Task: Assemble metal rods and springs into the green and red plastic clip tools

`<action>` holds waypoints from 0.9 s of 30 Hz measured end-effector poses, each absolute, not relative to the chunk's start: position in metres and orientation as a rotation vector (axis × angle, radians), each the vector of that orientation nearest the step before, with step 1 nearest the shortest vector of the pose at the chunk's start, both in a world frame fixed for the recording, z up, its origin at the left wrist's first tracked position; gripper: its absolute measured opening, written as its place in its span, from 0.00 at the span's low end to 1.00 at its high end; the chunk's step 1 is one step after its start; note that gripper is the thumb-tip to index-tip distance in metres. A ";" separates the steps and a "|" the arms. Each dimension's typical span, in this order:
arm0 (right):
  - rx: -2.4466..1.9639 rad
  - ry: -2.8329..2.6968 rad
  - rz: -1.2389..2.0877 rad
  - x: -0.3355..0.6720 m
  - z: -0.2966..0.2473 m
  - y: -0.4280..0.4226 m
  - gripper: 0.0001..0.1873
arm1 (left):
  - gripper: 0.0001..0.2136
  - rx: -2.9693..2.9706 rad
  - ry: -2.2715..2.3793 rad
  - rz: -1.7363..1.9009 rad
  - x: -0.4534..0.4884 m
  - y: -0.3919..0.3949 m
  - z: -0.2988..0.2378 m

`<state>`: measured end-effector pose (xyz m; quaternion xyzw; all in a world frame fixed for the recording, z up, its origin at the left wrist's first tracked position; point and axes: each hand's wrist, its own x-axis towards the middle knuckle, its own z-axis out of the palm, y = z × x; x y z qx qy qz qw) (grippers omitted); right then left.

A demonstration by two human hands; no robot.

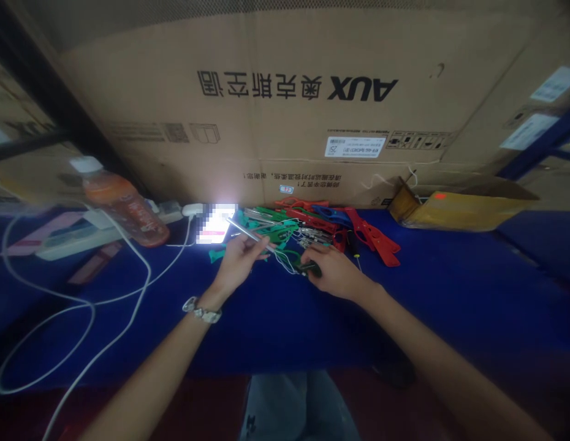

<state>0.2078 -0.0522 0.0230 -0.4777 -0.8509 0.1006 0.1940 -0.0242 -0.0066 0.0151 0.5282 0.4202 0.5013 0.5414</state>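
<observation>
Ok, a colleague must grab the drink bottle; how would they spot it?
Find the big cardboard box behind the blue table. At its lower left corner, beside the white cables, lies the bottle. It alone is clear plastic with orange liquid and a white cap.

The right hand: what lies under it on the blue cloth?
A small dark object pokes out from under the right hand, with thin white wires beside it. The hand covers most of the object, so its full shape cannot be seen.
</observation>
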 end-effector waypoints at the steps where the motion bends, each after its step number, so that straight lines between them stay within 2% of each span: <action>1: -1.361 -2.382 0.263 0.207 0.023 -0.053 0.12 | 0.13 1.323 1.003 1.207 -0.024 -0.005 0.013; 7: -1.392 -2.360 0.266 0.200 0.022 -0.059 0.14 | 0.10 1.556 0.967 1.187 -0.023 -0.004 0.006; 13: -1.331 -2.319 0.284 0.205 0.014 -0.055 0.14 | 0.15 1.544 0.990 1.159 -0.023 -0.010 0.009; 21: -1.304 -2.141 0.351 0.200 0.017 -0.042 0.13 | 0.21 1.277 0.996 1.342 -0.021 -0.008 0.018; 25: -1.366 -2.049 0.513 0.194 0.022 -0.039 0.16 | 0.21 1.153 0.942 1.344 -0.019 -0.012 0.022; 27: -1.371 -1.997 0.643 0.191 0.024 -0.039 0.11 | 0.21 1.109 0.910 1.355 -0.017 -0.014 0.023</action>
